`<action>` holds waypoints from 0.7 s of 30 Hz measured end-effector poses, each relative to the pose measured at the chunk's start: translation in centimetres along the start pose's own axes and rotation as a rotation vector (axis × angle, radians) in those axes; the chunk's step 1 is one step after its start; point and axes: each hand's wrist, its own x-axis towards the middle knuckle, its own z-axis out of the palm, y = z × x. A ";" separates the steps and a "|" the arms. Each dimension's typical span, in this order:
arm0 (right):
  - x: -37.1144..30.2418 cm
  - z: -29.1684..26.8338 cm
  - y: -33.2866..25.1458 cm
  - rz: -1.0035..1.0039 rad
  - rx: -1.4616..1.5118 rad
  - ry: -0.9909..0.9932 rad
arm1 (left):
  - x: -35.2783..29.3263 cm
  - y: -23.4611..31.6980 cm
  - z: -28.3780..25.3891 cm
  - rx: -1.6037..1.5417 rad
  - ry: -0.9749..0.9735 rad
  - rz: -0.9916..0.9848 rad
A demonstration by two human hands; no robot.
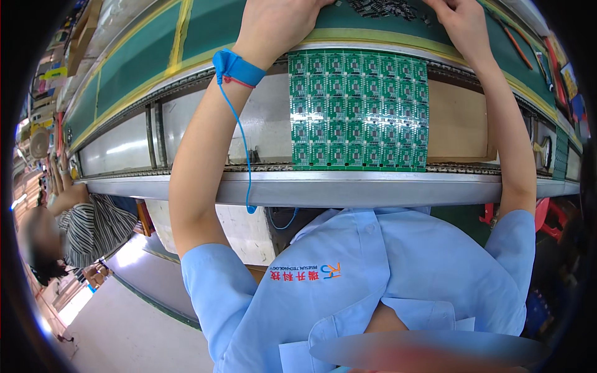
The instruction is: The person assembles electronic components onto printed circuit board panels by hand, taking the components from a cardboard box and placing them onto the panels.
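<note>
My left hand (280, 25) reaches to the upper edge of the view, left of a pile of small black parts (382, 7) on the green mat. A blue wrist strap (244, 68) with a coiled cord circles that wrist. On the pile's right side is my right hand (461, 23), bent inward toward it. The top edge cuts off most of the fingers of both hands, so their grip cannot be made out. Between my forearms, a green circuit board panel (359, 112) with rows of repeated small boards lies across the rails of a conveyor track.
A metal rail (348, 188) runs along the track's near side. Brown cardboard (459, 121) shows beside the panel. Hand tools with orange handles (521, 51) lie at the far right of the green mat (134, 56). Another person in stripes (93, 230) works at the left.
</note>
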 end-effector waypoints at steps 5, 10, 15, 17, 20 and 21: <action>-3.5 2.9 -6.9 0.012 0.161 -0.494 | -2.0 -1.4 -0.4 -0.217 0.105 -0.156; -7.1 5.8 -10.5 -0.314 -0.026 -0.471 | -1.4 -0.8 -1.4 -0.420 0.107 -0.209; -7.6 6.6 -10.5 -0.374 -0.071 -0.477 | -2.0 -1.8 -1.8 -0.653 0.032 -0.249; -7.6 6.7 -10.1 -0.391 -0.071 -0.471 | -1.9 -1.4 -2.5 -0.728 -0.020 -0.328; -7.6 6.6 -9.5 -0.408 -0.103 -0.452 | -1.4 -0.5 -3.1 -0.818 -0.020 -0.424; -7.6 6.5 -9.9 -0.425 -0.097 -0.456 | -1.7 -0.1 -4.2 -0.829 -0.004 -0.462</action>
